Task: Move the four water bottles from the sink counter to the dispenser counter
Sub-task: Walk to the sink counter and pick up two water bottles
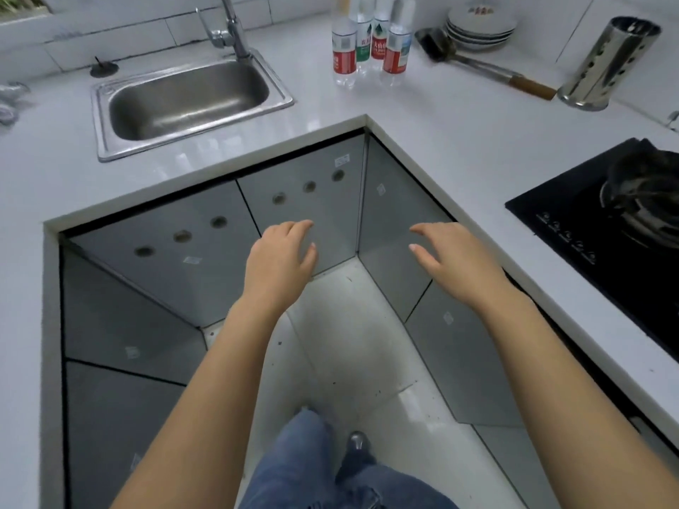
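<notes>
Nearest the camera, both forearms reach out over the floor in the corner of an L-shaped counter (422, 148), with jeans and a dark shoe visible below. The left hand (281, 257) and the right hand (453, 259) hover at about the same height in front of the grey cabinet doors, palms down, fingers spread loosely apart and holding nothing. Beyond them the white counter wraps around: a steel sink (187, 101) with its tap sits to the left, and a black cooktop (595, 222) lies to the right. Further back, just right of the sink, the four water bottles (371, 49) stand upright in a tight cluster, touching or nearly so, red and green labels facing out. Behind and to their right lie a ladle (477, 64), a stack of plates (479, 25) and a perforated metal utensil holder (606, 64). No dispenser is in view. Judging from this, the task has not started: all four bottles remain by the sink, well apart from either hand, and every one has yet to be picked up and carried over.
</notes>
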Demonstrator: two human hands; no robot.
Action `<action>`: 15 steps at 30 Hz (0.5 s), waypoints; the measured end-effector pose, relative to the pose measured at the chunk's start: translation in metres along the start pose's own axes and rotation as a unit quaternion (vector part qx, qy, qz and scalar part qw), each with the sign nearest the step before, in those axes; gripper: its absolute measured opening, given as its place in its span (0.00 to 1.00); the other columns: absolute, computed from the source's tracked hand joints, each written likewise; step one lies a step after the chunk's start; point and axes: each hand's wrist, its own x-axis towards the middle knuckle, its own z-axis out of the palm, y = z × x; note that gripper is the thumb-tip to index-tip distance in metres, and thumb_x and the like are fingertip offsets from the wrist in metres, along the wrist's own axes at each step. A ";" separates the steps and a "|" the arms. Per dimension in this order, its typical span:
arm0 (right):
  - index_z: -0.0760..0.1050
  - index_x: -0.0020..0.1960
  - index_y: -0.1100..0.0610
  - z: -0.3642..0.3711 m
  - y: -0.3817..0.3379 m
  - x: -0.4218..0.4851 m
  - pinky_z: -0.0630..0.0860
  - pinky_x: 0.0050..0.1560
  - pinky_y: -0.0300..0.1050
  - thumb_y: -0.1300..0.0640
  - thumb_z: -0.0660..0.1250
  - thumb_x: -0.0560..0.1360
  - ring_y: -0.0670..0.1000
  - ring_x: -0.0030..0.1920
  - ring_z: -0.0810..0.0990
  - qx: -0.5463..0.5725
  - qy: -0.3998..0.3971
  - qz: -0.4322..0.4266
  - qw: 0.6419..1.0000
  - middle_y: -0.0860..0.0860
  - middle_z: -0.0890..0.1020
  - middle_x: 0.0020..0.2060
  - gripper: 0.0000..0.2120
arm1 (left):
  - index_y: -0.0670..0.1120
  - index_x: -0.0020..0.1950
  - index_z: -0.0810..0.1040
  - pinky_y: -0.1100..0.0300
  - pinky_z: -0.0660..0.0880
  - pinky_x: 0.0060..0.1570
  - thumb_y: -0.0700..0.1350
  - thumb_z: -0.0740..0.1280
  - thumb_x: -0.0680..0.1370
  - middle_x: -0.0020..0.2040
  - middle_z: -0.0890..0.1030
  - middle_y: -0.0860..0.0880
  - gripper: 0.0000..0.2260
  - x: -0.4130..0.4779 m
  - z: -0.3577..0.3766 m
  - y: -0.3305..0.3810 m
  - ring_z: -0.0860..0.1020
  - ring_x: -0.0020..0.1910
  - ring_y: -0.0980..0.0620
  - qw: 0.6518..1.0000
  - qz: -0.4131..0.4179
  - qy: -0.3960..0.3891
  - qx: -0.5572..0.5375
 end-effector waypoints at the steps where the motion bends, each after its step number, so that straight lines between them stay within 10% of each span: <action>1: 0.66 0.68 0.57 0.000 0.001 0.011 0.68 0.63 0.54 0.51 0.55 0.79 0.55 0.67 0.68 -0.006 -0.011 -0.002 1.000 0.54 0.75 0.64 0.20 | 0.46 0.68 0.68 0.51 0.67 0.61 0.47 0.58 0.79 0.65 0.75 0.46 0.17 0.010 0.000 -0.002 0.69 0.64 0.46 1.000 0.002 -0.002 0.001; 15: 0.66 0.69 0.55 -0.014 -0.020 0.199 0.68 0.61 0.51 0.52 0.55 0.79 0.55 0.66 0.68 0.008 0.009 0.047 0.999 0.53 0.75 0.63 0.20 | 0.46 0.68 0.68 0.53 0.68 0.59 0.46 0.59 0.78 0.65 0.74 0.46 0.18 0.211 0.000 -0.053 0.69 0.64 0.46 0.997 0.064 -0.029 -0.009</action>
